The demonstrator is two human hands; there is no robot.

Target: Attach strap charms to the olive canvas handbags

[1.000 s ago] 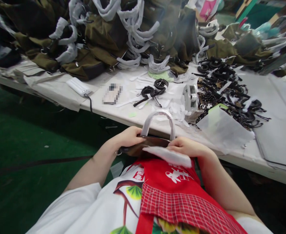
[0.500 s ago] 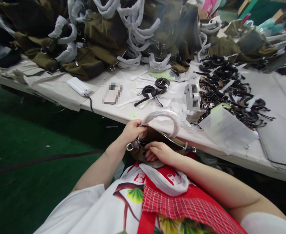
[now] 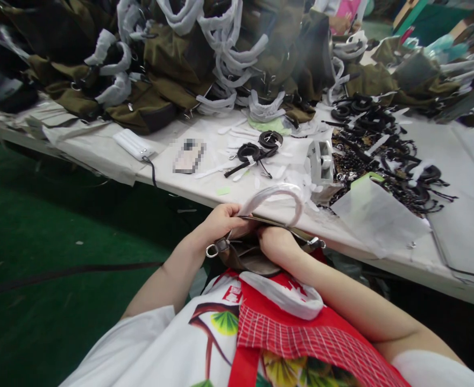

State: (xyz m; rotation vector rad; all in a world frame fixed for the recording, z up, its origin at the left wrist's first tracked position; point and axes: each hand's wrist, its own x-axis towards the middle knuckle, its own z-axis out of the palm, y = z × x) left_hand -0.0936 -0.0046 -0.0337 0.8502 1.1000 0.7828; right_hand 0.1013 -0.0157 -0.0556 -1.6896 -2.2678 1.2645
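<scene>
Head view of a seated person at the near edge of a white worktop (image 3: 454, 226). A brown handbag (image 3: 248, 257) rests in the person's lap, just below the worktop edge, at about 6 o'clock from the centre of the frame. Its handle (image 3: 277, 194), wrapped in white foam, arches upward over the worktop edge.

The left hand (image 3: 223, 221) is clenched on the near rim of the handbag beside the left root of the handle; a metal ring (image 3: 211, 250) hangs from the bag just below this hand. The right hand (image 3: 275, 242) is plunged into the open mouth of the handbag, its fingers hidden inside, so whether it grasps anything cannot be told. A white foam sheet (image 3: 291, 298) lies on the red apron (image 3: 301, 333), at 5 o'clock from the handbag.

On the worktop, at 12 o'clock from the handbag, lie coiled black straps (image 3: 256, 153). At 11 o'clock lie a phone (image 3: 188, 156), blurred, and a white power bank (image 3: 132, 144) with a dark cable. At 1 o'clock stands a white tape dispenser (image 3: 320, 158), and beyond it, toward 2 o'clock, a heap of black straps and buckles (image 3: 386, 150). A translucent plastic bag (image 3: 376, 215) lies at 3 o'clock. Olive-green bags (image 3: 168, 70) with foam-wrapped handles are piled along the far side.
</scene>
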